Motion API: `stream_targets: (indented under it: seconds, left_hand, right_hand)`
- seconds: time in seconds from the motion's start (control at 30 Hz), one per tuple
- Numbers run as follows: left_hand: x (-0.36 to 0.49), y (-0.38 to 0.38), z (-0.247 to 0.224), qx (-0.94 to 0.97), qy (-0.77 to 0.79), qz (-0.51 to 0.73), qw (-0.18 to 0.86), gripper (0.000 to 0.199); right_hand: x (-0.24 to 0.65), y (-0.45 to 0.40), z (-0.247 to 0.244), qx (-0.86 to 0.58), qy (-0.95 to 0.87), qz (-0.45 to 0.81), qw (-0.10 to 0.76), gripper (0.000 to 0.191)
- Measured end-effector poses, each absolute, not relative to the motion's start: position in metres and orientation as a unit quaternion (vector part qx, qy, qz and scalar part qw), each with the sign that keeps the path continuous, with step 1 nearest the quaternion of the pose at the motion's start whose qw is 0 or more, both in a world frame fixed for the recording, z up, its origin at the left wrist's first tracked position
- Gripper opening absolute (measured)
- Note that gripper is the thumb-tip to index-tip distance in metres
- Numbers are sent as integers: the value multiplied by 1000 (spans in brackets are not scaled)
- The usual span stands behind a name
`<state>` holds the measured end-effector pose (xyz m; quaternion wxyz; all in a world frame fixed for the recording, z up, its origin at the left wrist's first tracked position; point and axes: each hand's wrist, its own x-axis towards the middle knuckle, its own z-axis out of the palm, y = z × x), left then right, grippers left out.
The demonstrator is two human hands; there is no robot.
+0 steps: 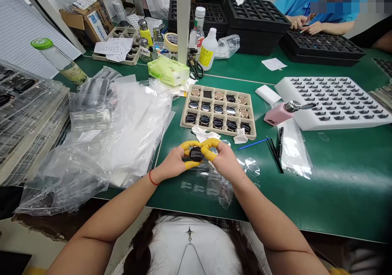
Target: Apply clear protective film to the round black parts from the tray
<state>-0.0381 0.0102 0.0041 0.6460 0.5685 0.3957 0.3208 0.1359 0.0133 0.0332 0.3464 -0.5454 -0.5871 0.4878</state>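
Note:
Between my two hands is a round watch head [196,154], its black face covered with white print. My left hand [175,160], with yellow finger cots, grips it from the left, fingers above and thumb below. My right hand [223,157], also in yellow finger cots, pinches at its upper right edge; its fingertips partly hide that edge. Just beyond my hands lies a beige compartment tray [183,124] of similar black discs and several rose-gold watch heads. Crumpled white tissue [205,134] rests between tray and hands. Clear printed film [199,185] lies below them.
Plastic bags [131,124] and stacked trays [30,132] crowd the left. To the right are a pink pump bottle [277,114], a blue stick [253,143], black tweezers [275,154] and a white foam tray [306,121]. A co-worker's hands [309,25] work at a black tray [324,56].

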Motion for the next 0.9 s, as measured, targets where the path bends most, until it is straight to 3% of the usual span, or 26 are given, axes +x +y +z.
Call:
stream_targets:
  seconds: [0.73, 0.9]
  left_hand:
    - [-38, 10, 5, 562, 403, 312, 651, 52]
    - [-38, 13, 5, 547, 387, 304, 677, 51]
  right_hand:
    - [133, 11, 31, -552, -616, 446, 343, 6]
    - [151, 14, 35, -564, -684, 343, 312, 14]
